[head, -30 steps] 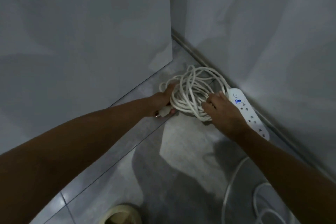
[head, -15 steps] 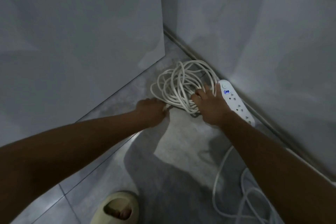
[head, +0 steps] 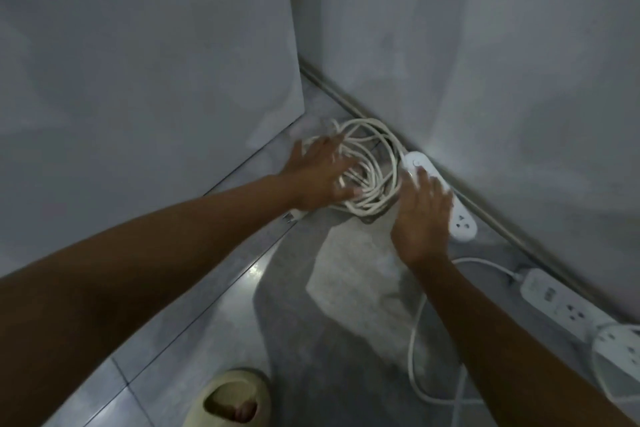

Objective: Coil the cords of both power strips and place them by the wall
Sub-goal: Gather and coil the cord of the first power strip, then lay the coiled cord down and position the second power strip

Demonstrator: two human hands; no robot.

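First strip (head: 462, 224) sits against wall (head: 485, 80), under right hand (head: 420, 215), fingers straight. Coiled cord (head: 379, 152) lies beneath left hand (head: 318, 177), fingers spread; neither grips anything. Second strip (head: 554, 302) behind right wrist, its loose cord (head: 412, 357) uncoiled. Roughly halfway.
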